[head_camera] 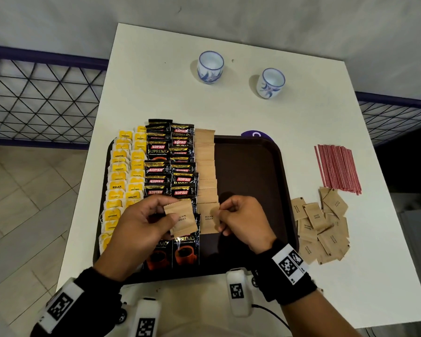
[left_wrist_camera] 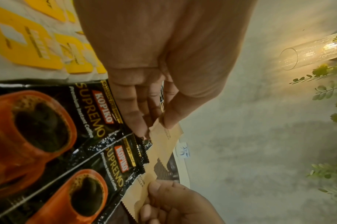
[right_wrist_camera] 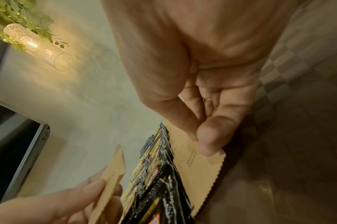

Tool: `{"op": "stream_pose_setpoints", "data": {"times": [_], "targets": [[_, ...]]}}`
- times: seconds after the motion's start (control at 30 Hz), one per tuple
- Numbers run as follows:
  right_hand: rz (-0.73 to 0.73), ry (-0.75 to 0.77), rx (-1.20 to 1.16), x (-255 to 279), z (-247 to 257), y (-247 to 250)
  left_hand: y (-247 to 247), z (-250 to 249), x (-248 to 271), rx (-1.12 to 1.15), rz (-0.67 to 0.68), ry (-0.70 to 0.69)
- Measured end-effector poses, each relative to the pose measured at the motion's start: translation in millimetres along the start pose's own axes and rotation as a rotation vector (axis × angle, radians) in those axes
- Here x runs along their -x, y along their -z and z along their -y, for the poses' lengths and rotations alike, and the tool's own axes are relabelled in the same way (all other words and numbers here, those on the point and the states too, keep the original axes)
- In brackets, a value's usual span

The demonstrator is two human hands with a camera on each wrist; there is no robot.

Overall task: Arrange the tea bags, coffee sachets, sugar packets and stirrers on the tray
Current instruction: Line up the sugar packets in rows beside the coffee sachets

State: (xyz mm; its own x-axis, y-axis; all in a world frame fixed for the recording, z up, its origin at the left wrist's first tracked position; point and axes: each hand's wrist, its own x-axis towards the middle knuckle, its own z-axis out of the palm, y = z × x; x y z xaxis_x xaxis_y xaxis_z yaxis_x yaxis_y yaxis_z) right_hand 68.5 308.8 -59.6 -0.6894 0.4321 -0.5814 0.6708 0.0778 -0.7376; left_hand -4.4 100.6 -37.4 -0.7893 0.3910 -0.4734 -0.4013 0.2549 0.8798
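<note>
On the dark brown tray (head_camera: pixel 250 166) lie two columns of yellow tea bags (head_camera: pixel 123 178), two columns of black coffee sachets (head_camera: pixel 170 164) and one column of brown sugar packets (head_camera: pixel 206 164). My left hand (head_camera: pixel 165 211) pinches a brown sugar packet (head_camera: pixel 183 221) just above the near coffee sachets; the left wrist view shows this pinch (left_wrist_camera: pixel 156 128). My right hand (head_camera: pixel 223 212) pinches another sugar packet (head_camera: pixel 207 218) at the near end of the sugar column, with thumb and fingertips on its edge (right_wrist_camera: pixel 198 136). Red stirrers (head_camera: pixel 337 169) lie on the table right of the tray.
A loose heap of brown sugar packets (head_camera: pixel 322 227) lies on the white table (head_camera: pixel 156 81) right of the tray, below the stirrers. Two blue-and-white cups (head_camera: pixel 210 66) (head_camera: pixel 270 83) stand at the back. The tray's right half is bare. A wire fence runs along both sides.
</note>
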Motion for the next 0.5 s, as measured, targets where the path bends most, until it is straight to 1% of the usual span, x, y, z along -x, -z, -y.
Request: {"op": "stream_pose_setpoints", "data": {"times": [0.23, 0.33, 0.37, 0.47, 0.5], "targets": [[-0.036, 0.02, 0.007, 4.4, 4.1, -2.0, -2.0, -2.4, -0.6, -0.031, -0.008, -0.018], [-0.068, 0.113, 0.058, 9.3, 6.1, 1.0, -4.3, -5.8, 1.6, -0.036, -0.005, -0.02], [-0.045, 0.151, 0.038, 12.4, 8.6, 2.5, -4.7, -6.4, 2.2, -0.04, -0.004, -0.022], [0.167, 0.196, -0.169, 23.6, 17.5, 4.1, -6.2, -6.6, 1.2, -0.049, -0.002, -0.033], [0.224, 0.201, -0.192, 25.9, 19.8, 4.4, -7.2, -6.9, 0.8, -0.055, 0.007, -0.038]]}}
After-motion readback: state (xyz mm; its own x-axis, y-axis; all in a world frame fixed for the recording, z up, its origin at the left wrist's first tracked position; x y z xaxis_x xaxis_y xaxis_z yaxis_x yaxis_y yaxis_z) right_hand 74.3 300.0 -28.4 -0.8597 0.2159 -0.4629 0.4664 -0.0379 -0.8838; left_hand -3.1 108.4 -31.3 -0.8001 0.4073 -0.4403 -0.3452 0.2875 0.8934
